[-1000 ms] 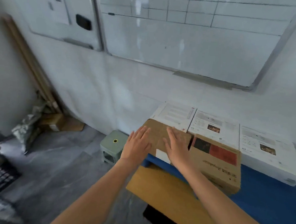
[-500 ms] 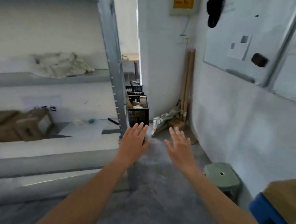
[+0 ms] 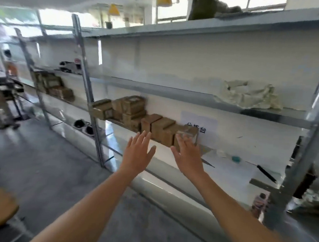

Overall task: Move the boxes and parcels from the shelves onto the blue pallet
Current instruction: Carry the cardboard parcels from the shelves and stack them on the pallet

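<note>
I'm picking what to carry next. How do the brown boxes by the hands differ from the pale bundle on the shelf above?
The brown boxes are stiff, square-edged cardboard, standing in a row; the pale bundle is a soft, crumpled, whitish heap. The boxes sit on the shelf just beyond both open hands, left hand and right hand; the bundle lies one shelf higher, to the right. Both rest on the same metal rack, untouched.

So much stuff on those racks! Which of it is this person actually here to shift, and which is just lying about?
Part of the job:
- brown cardboard boxes in a row on the shelf, just beyond both open hands
- stacked boxes further left
- more boxes in the far bay

Just lying about:
- crumpled pale sheet on the upper shelf
- black-handled tool
- small teal object
</note>
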